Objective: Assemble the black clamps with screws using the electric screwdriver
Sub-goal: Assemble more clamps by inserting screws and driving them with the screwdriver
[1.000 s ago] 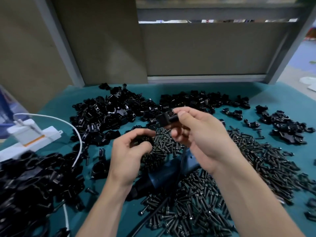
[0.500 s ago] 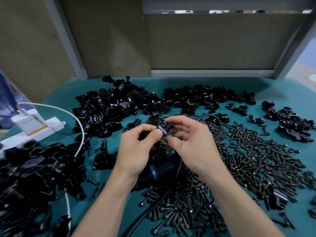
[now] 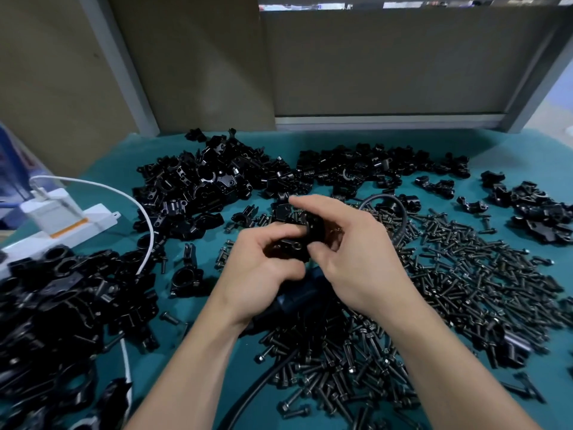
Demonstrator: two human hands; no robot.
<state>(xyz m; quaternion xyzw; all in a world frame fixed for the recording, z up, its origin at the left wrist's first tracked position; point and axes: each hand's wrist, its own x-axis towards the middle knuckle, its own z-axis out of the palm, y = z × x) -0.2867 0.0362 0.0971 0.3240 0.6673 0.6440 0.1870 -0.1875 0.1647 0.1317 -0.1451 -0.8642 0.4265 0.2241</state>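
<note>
1. The desk (image 3: 508, 150), covered in teal cloth, carried everything loose in heaps.
2. A heap of glossy black clamp parts (image 3: 201, 187) lay at the back left. A second heap (image 3: 356, 166) lay at the back centre, a smaller one (image 3: 533, 209) at the far right, and a large one (image 3: 55, 305) at the near left edge.
3. A wide spread of small dark screws (image 3: 465, 274) covered the right and near-centre of the desk.
4. The left hand (image 3: 263, 268) was curled round a small black clamp (image 3: 291, 249), holding it from below and from the left.
5. The right hand (image 3: 356, 259) pinched the same black clamp from the right, with its thumb against the near face and its fingers over the top.
6. The black clamp was held just above the desk at mid-frame, between the two hands. It looked chunky and shiny, with a round hole in the face turned toward the camera; motion blur hid finer detail.
7. The dark blue electric screwdriver (image 3: 305, 288) lay on the screws under the hands, and its black cable (image 3: 257, 383) ran toward the near edge.
8. A white power strip (image 3: 93, 218) with a white cord (image 3: 148, 225) sat at the left.
</note>
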